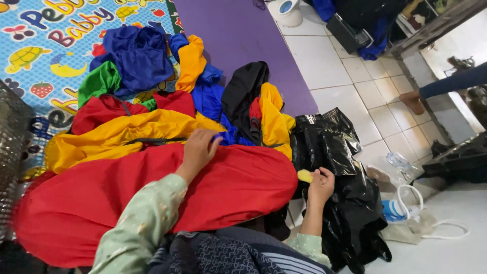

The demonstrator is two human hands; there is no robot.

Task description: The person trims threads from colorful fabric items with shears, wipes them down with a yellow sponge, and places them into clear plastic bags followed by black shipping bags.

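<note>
Sorting fabrics: our left hand (199, 148) rests fingers curled on red cloth (152, 195); right hand (320, 185) pinches yellow piece (305, 176). Next likely needs placing it.

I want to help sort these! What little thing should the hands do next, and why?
Probably the left hand should pinch the blue cloth at its fingers and draw it clear, since it lies tucked between the red cloth and the yellow one. The right hand is busy holding a small yellow piece.
</note>
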